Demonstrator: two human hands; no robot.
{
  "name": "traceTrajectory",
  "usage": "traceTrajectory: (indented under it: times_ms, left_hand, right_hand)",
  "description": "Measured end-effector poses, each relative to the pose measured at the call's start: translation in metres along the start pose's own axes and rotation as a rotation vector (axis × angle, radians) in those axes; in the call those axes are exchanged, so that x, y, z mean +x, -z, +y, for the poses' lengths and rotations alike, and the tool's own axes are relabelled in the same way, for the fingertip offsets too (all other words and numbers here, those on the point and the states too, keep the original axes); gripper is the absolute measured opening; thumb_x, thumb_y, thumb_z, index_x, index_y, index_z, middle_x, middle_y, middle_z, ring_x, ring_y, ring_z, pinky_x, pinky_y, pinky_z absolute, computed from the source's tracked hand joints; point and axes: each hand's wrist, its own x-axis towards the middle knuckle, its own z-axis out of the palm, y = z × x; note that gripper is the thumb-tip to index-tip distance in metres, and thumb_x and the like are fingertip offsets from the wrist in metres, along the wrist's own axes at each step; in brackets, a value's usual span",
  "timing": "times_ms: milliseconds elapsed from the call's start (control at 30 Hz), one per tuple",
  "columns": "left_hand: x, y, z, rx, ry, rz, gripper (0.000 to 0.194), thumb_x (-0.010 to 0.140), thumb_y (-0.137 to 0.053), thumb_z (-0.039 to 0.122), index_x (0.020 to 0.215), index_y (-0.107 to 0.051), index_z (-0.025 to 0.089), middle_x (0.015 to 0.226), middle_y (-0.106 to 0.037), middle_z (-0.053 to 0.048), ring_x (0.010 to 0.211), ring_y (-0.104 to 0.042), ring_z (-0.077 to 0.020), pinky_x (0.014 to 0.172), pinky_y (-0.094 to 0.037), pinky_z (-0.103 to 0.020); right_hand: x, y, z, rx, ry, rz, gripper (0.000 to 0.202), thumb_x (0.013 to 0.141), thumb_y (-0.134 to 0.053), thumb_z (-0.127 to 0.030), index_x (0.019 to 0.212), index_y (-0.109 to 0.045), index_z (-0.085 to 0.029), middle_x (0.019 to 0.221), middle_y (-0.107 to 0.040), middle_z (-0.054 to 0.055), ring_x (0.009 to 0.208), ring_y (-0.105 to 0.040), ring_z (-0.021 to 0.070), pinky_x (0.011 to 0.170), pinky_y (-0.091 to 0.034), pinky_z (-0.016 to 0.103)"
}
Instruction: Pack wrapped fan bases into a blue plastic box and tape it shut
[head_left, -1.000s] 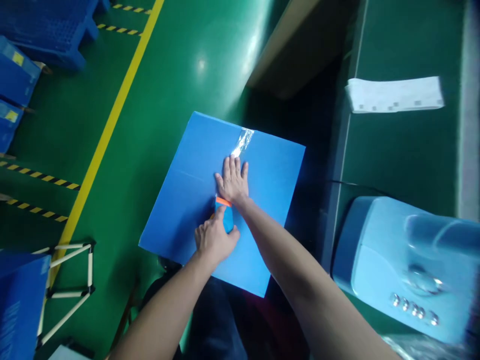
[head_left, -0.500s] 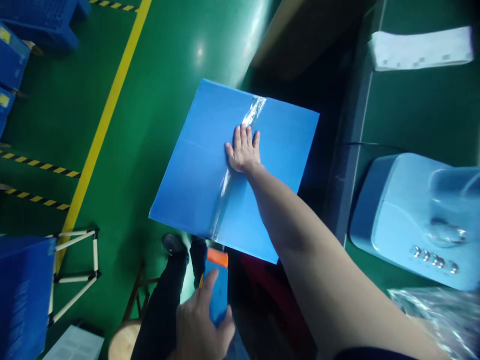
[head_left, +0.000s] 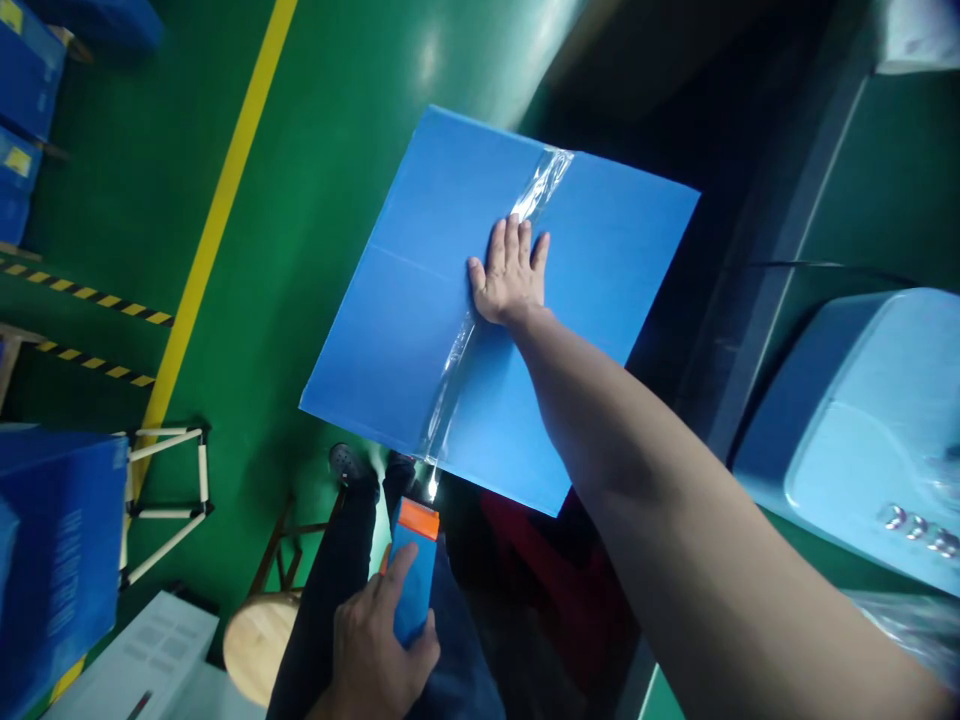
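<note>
The blue box lies between and beyond the two hands: under the right hand and ahead of the left hand. The right hand is pressed flat on its top, fingers slightly spread and thumb out to the side, gripping nothing. Its palm and fingers lie across the strip of clear tape, which runs from the far edge of the box to the near one. The left hand, well apart from the right, is closed around a blue tape dispenser with an orange front, just off the near edge of the box; a shiny length of tape shows in the gap between that edge and the dispenser.

The right hand covers the middle of the tape strip, and the left hand hides part of the dispenser's body. Only the top of the box is clearly seen; what holds it up cannot be made out in the dark beneath. On the right, the light-blue machine is cut off by the picture's edge, as is the white item above it. The wooden stool is partly hidden behind the person's dark-clad leg
</note>
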Motion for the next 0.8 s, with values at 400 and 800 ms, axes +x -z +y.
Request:
traceTrajectory:
  times_ms: [400, 800]
  left_hand:
    - [-0.007, 0.006, 0.000, -0.043, -0.022, 0.012, 0.074, 0.090, -0.067, 0.029, 0.162, -0.052, 0.035, 0.124, -0.083, -0.008, 0.101, -0.082, -0.0286, 0.095, -0.069, -0.041]
    - [0.043, 0.000, -0.016, 0.017, 0.091, -0.168, 0.074, 0.092, -0.068, 0.032, 0.163, -0.051, 0.036, 0.132, -0.080, -0.005, 0.111, -0.080, -0.0322, 0.098, -0.066, -0.047]
  right_hand:
    - [0.002, -0.012, 0.009, -0.038, 0.028, -0.026, 0.083, 0.113, -0.007, -0.056, 0.177, 0.007, -0.005, 0.185, 0.007, 0.017, 0.171, 0.005, 0.0412, 0.134, -0.002, 0.073]
    - [-0.067, -0.009, -0.043, -0.033, -0.062, 0.005, 0.085, 0.114, -0.003, -0.054, 0.174, -0.008, 0.006, 0.183, -0.006, 0.025, 0.171, -0.003, 0.0382, 0.138, -0.005, 0.063]
